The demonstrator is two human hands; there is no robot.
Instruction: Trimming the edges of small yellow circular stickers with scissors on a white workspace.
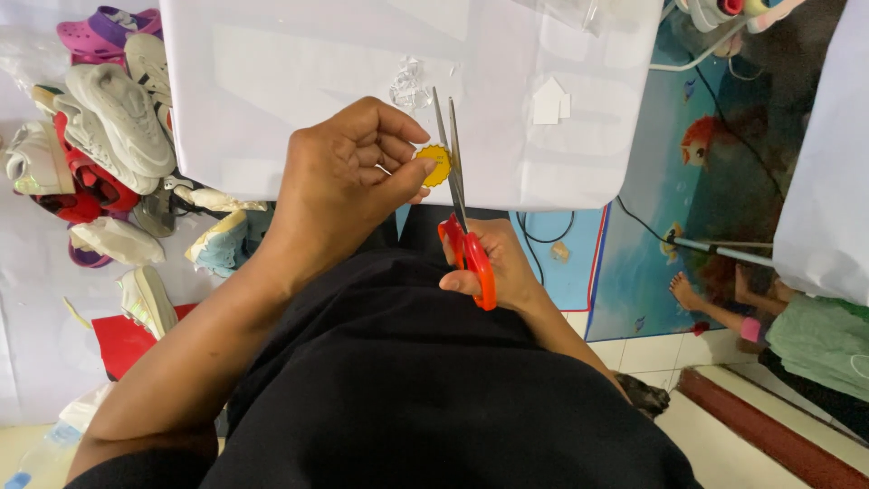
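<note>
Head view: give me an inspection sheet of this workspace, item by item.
Surface: white table, mostly bare.
Job's things: yellow scalloped disc pinched in the left hand; red-handled scissors in the right hand, blades slightly parted beside the disc.
Clutter: clear plastic scrap and white paper bits on the table.
Hands: left shut on the disc, right shut on the scissors.
Cables: black cable and white cable on the floor.
Surroundings: pile of shoes at left, fish-print mat, another person's feet at right.
</note>
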